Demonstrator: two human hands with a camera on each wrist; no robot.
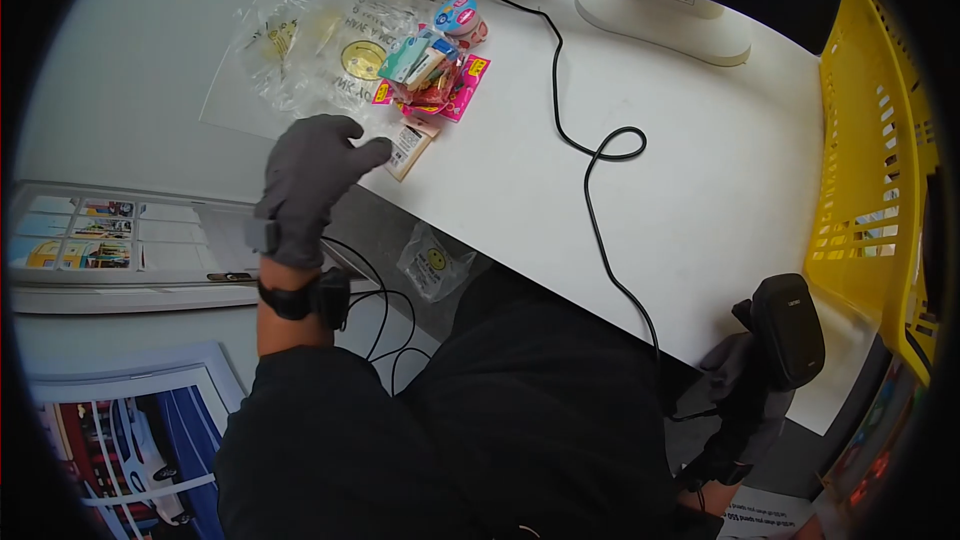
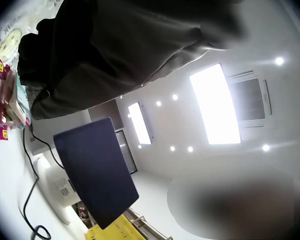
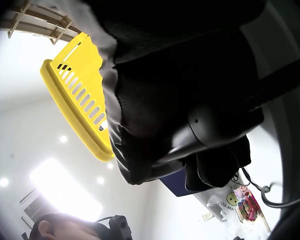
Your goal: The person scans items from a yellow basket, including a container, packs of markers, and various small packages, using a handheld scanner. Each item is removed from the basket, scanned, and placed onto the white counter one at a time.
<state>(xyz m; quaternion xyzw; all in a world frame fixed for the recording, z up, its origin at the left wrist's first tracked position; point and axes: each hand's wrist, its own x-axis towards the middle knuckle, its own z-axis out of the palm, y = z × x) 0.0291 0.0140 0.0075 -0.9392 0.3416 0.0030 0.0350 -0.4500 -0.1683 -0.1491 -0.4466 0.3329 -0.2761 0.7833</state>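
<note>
One smiley bag [image 1: 320, 50] under the flat, loose-fingered left hand [image 1: 315, 175], one snack pile [image 1: 435, 65] beside it, right hand [image 1: 745, 400] wrapped round one scanner [image 1: 787, 325] at table [image 1: 700, 160] edge, one yellow basket [image 1: 870, 170], ceiling lights [image 2: 215, 105] only in wrist views.

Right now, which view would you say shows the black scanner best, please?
Head view: the scanner shows clearly in the right hand. Right wrist view gives only a dark close-up; left wrist view misses it.
</note>
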